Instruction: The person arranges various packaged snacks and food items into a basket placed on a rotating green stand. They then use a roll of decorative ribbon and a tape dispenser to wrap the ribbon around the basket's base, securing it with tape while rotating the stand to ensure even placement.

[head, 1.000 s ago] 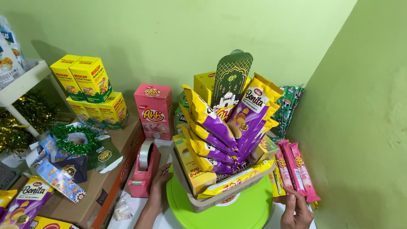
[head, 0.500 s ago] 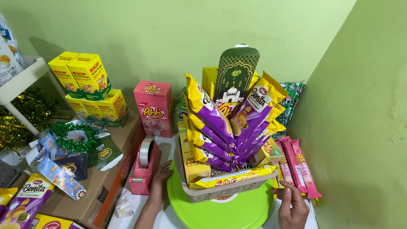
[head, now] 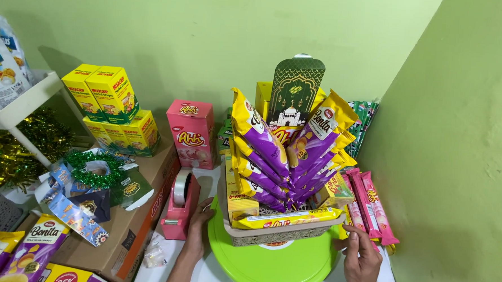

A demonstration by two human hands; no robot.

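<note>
— Two hands, both partly cut off by the bottom edge. What can you make out?

— The left hand (head: 197, 230) lies flat, fingers loosely spread, against the rim of the lime-green round stand (head: 273, 267), holding nothing. The right hand (head: 363, 263) has its fingers spread at the stand's right side, tips touching the pink wafer packs (head: 372, 207).

— And the basket?

— The woven basket (head: 278, 236) sits on the stand, packed with purple-and-yellow snack packets (head: 273, 159) fanned upright and a dark green card (head: 295, 91) on top. A long yellow pack (head: 286, 217) hides its front rim.

— Around it?

— A pink tape dispenser (head: 179, 206) just beside the left hand, a pink box (head: 192, 134) behind, yellow boxes (head: 110, 109) stacked left. Green packets (head: 360, 123) in the corner are mostly hidden by the snacks.
</note>
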